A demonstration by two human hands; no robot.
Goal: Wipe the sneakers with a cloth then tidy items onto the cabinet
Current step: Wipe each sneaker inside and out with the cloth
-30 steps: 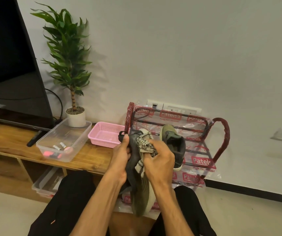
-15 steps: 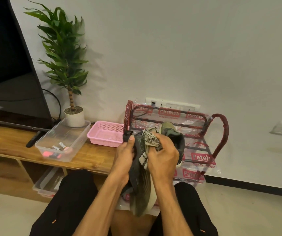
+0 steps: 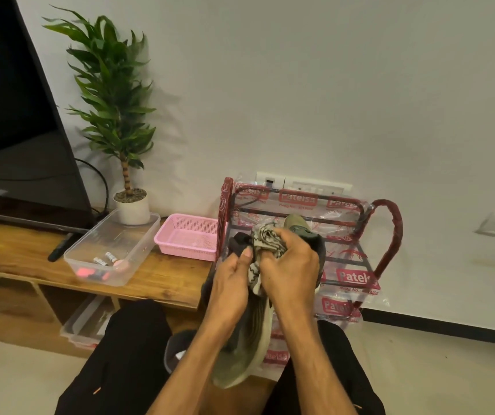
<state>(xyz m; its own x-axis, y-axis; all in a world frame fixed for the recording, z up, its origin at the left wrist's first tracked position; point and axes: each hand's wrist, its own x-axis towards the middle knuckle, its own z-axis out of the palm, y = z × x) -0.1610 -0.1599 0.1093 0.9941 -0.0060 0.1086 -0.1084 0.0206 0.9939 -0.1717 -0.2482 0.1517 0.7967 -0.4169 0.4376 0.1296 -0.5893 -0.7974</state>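
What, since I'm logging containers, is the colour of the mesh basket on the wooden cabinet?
Pink plastic mesh basket, clearest in head view.

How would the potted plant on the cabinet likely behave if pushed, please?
The potted plant is probably top-heavy, tall foliage over a small white pot, so a high push may tip it. Pushed low, the smooth pot likely slides.

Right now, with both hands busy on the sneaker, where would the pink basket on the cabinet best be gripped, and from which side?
Probably pinch the front long rim of the pink basket, coming from above and the front. It stands upright and open with a flared lip; its right end sits close beside the rack, and the clear tub crowds its left.
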